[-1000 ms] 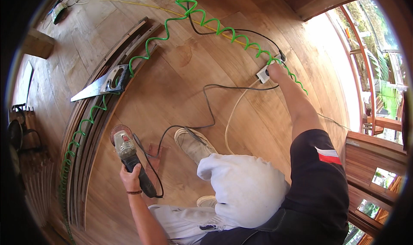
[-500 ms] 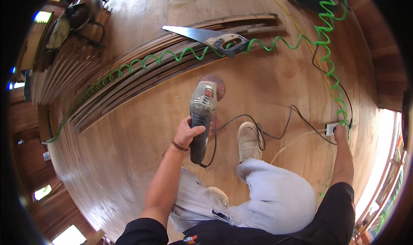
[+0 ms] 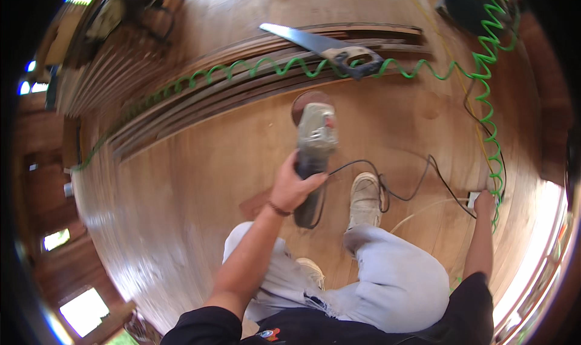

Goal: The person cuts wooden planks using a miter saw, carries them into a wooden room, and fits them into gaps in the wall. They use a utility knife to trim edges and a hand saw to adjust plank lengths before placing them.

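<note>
My left hand [image 3: 295,184] is wrapped round the dark body of an angle grinder [image 3: 317,130], held above the wooden floor in front of me. Its grey head has a red switch, and a round reddish-brown disc [image 3: 307,105] shows at the far left of the head. A black cord [image 3: 417,192] runs from the grinder across the floor toward the right. Far to the right, my right hand [image 3: 483,203] is closed at a white power socket [image 3: 474,198], where the cord's plug is mostly hidden by the fingers.
Beyond the grinder, a handsaw [image 3: 321,45] lies on a stack of long wooden strips [image 3: 242,97]. A green coiled hose [image 3: 278,66] crosses the stack and runs down the right side. A small brown board [image 3: 255,206] lies under my left forearm. My shoe [image 3: 365,200] stands beside the cord.
The grinder has turned in my left hand's grip, its disc swinging from the right of the head to the left. My right hand stays at the socket. The whole view has shifted.
</note>
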{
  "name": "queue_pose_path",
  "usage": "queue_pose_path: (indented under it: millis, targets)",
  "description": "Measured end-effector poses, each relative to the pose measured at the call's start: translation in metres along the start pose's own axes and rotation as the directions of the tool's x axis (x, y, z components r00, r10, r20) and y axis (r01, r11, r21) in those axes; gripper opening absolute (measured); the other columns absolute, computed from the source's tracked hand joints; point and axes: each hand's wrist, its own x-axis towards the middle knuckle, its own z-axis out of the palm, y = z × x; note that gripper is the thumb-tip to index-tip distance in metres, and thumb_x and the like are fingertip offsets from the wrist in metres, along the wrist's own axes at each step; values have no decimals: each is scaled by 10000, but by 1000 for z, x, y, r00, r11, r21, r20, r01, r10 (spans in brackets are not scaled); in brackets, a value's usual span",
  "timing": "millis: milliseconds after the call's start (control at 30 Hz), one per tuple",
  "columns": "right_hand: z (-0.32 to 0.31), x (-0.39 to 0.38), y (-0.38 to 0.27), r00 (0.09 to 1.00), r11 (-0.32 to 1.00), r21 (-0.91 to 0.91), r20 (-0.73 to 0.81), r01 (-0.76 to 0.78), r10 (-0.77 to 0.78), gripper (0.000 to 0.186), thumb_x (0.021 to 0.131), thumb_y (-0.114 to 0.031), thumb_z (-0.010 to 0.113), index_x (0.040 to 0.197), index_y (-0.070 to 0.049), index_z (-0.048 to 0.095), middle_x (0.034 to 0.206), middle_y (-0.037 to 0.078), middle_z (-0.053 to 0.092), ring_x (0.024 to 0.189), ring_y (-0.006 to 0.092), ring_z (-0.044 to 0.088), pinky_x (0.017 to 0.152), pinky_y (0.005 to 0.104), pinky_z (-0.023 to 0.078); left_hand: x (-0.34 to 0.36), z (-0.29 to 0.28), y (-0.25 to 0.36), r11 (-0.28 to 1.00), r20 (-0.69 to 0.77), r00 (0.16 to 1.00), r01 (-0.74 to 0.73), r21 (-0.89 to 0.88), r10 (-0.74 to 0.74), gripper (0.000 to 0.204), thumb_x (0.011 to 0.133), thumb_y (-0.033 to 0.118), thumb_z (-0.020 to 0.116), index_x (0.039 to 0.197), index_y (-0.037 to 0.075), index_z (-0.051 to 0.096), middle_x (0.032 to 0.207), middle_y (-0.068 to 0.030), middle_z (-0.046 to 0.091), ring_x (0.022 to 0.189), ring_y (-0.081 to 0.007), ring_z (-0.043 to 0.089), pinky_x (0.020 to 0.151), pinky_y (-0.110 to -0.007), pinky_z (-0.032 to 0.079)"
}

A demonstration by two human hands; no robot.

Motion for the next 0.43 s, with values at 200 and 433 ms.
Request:
queue_pose_path:
  millis: [200,433]
  targets:
    - [-153,-132,-274,700,128,988,150,-84,-698,538,850,-199,825,1316,-19,626,1216,118,701,1145,227,658,976,354,520,0,64,-11,963,-294,953,-148,-226,78,490,859,157,842,1194,12,515,1069,-41,633,945,-127,611,830,-301,529]
    - [-202,-172,-383,-95,217,874,195,-435,-976,739,826,-236,869,1425,-24,493,1221,178,666,1221,271,630,1068,373,472,-19,55,-2,562,-115,989,-150,-813,98,561,1026,398,645,1413,29,475,1241,-138,639,1134,-251,643,977,-413,544]
